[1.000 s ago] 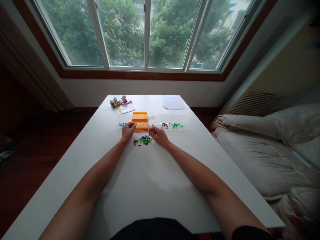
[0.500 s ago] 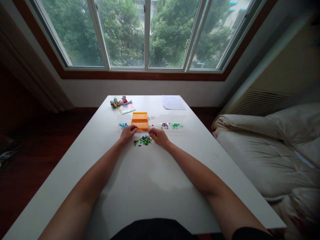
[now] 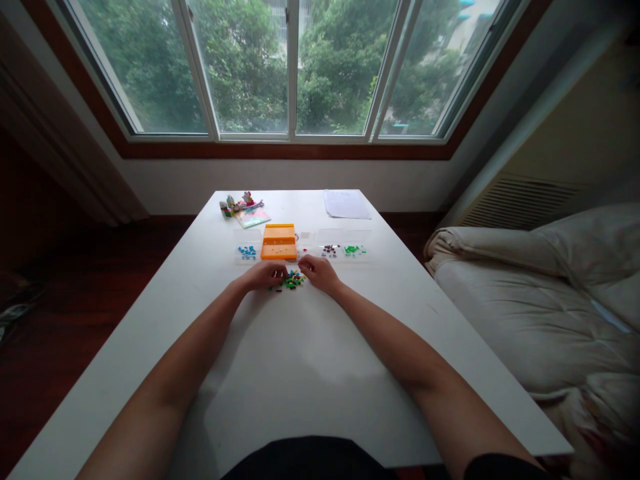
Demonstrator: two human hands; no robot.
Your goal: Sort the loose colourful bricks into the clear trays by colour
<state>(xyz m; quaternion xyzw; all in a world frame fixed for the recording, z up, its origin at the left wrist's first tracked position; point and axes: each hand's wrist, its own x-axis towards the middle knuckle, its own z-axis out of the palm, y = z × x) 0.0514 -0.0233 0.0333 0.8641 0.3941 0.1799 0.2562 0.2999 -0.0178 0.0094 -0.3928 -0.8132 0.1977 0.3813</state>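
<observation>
A small pile of mixed coloured bricks (image 3: 293,281) lies on the white table (image 3: 300,360). My left hand (image 3: 267,275) rests on the pile's left side, fingers curled down onto the bricks. My right hand (image 3: 319,273) sits at the pile's right edge with its fingertips close together. Whether either hand pinches a brick is too small to make out. Just beyond the pile stands an orange tray (image 3: 279,242).
Clear trays flank the orange one: blue pieces (image 3: 247,251) on the left, dark pieces (image 3: 329,250) and green pieces (image 3: 352,250) on the right. A built toy model (image 3: 240,204) and a paper sheet (image 3: 346,204) lie at the far edge. A bed (image 3: 550,300) stands to the right.
My left hand has come back from the orange tray's front corner to the left side of the brick pile. My right hand has stayed at the pile's right edge.
</observation>
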